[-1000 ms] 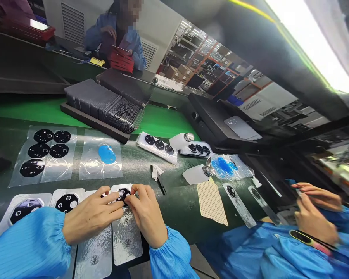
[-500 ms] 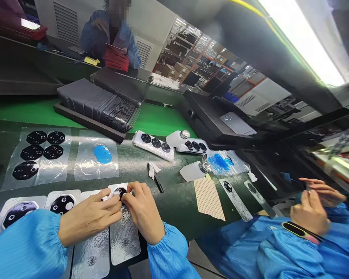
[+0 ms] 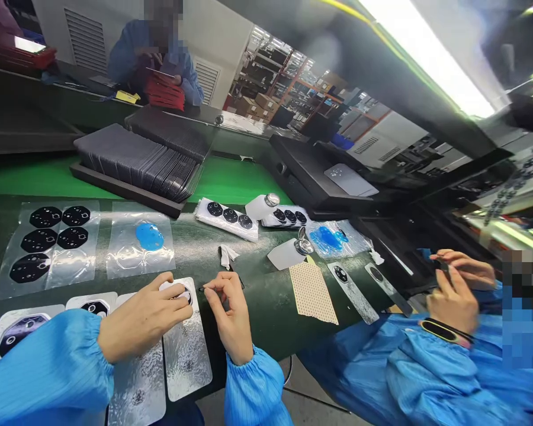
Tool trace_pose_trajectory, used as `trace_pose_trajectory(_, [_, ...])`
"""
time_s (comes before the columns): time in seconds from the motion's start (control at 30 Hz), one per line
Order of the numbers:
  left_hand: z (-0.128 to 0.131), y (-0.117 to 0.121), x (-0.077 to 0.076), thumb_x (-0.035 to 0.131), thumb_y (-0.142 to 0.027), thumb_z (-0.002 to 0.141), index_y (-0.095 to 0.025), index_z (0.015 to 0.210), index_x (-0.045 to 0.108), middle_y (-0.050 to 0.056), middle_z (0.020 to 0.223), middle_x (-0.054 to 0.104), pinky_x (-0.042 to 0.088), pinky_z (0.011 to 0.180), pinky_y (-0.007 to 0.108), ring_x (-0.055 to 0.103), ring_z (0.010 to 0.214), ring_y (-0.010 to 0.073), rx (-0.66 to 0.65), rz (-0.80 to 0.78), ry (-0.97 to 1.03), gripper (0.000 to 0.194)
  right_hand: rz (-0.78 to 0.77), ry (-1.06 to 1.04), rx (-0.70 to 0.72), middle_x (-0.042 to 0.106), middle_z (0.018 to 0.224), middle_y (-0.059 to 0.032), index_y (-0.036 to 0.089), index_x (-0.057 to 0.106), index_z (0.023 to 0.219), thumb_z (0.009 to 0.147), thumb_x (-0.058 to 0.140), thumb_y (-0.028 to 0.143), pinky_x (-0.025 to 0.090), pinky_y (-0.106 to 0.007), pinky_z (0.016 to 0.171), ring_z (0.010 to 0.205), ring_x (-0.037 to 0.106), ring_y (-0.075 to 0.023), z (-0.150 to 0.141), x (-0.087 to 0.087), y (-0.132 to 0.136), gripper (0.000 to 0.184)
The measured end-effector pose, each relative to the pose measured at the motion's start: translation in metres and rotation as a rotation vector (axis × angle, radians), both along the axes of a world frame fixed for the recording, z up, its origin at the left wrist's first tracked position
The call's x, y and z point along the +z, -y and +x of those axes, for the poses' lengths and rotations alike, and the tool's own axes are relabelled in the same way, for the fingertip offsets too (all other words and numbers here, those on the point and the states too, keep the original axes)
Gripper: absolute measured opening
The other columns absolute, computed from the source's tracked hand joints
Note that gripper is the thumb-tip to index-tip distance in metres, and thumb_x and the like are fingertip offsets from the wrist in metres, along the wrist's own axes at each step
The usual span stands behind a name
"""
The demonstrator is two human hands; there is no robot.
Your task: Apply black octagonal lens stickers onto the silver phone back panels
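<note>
My left hand [image 3: 148,316] lies over the top end of a silvery phone back panel [image 3: 189,355], its fingers curled together. Something white shows by those fingers; whether they grip it is hidden. Just right of that panel, my right hand [image 3: 231,313] is pinched closed on a small dark piece [image 3: 201,289], too small to name. Under the left hand and sleeve lie more silvery panels [image 3: 137,378] in a row, some with black octagonal camera plates [image 3: 95,308]. Behind my right hand a black pen-like tool with a white wipe [image 3: 227,256] rests on the table.
Clear sheets [image 3: 93,254] hold black octagonal plates and a blue film [image 3: 150,236]. White bottles [image 3: 286,254], a dotted beige sheet [image 3: 313,293] and a rack of dark panels [image 3: 135,160] stand beyond. At right, a co-worker's hands [image 3: 455,296] work close by.
My right hand has drawn away from the panel to the right, with a small dark piece at its fingertips. My left hand stays over the panel. The whole view has shifted slightly.
</note>
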State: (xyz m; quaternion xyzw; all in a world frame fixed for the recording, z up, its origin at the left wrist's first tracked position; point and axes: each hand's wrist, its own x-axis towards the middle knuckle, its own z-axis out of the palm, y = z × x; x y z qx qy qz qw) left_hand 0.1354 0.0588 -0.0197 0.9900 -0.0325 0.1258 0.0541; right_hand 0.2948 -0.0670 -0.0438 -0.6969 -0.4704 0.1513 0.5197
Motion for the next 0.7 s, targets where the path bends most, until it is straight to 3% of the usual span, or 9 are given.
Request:
trace_pose_trajectory(0.13, [-0.003,-0.005,0.001,0.045,0.009,0.072,-0.020,0.087,0.051,0.000,0.085,0.061,0.036,0.087,0.038,0.053,0.089,0.0199,0.079,-0.254,-0.020,0.033,-0.023,0.007,0.084,0.049,0.093,-0.0030,0.021,0.062,0.086,0.092,0.054,0.013,0.044,-0.030,0.077,0.089,0.052,-0.0171,-0.004,-0.010,0.001,0.012])
trace_pose_trajectory(0.27, [-0.012,-0.007,0.002,0.041,0.007,0.078,-0.020,0.094,0.052,0.001,0.091,0.058,0.037,0.084,0.034,0.051,0.093,0.0184,0.161,-0.493,0.018,0.033,-0.018,0.172,0.180,0.049,0.098,-0.0048,0.021,0.062,0.090,0.090,0.056,0.006,0.044,-0.033,0.082,0.095,0.050,-0.0194,-0.009,-0.013,0.001,0.016])
trace_pose_trajectory(0.4, [-0.016,-0.009,-0.001,0.041,0.003,0.083,-0.019,0.092,0.053,0.002,0.088,0.058,0.038,0.084,0.036,0.051,0.092,0.0197,0.144,-0.460,0.044,0.027,-0.020,0.297,0.196,0.050,0.099,-0.0056,0.021,0.062,0.090,0.090,0.054,0.004,0.044,-0.032,0.075,0.091,0.048,-0.0195,-0.013,-0.013,0.000,0.019])
trace_pose_trajectory(0.57, [-0.014,-0.008,-0.008,0.043,-0.004,0.091,-0.018,0.086,0.050,0.004,0.085,0.060,0.045,0.080,0.033,0.054,0.085,0.0183,-0.050,-0.457,0.093,0.017,-0.016,0.345,0.197,0.050,0.099,-0.0059,0.021,0.062,0.089,0.090,0.054,0.003,0.044,-0.032,0.074,0.089,0.048,-0.0193,-0.014,-0.014,-0.002,0.019])
trace_pose_trajectory(0.7, [-0.012,-0.007,-0.009,0.041,-0.003,0.092,-0.018,0.084,0.051,0.001,0.075,0.058,0.046,0.096,0.036,0.054,0.074,0.0152,-0.135,-0.363,0.146,0.020,-0.018,0.355,0.193,0.051,0.099,-0.0058,0.021,0.062,0.089,0.090,0.056,0.004,0.044,-0.031,0.074,0.089,0.048,-0.0191,-0.014,-0.015,-0.003,0.018])
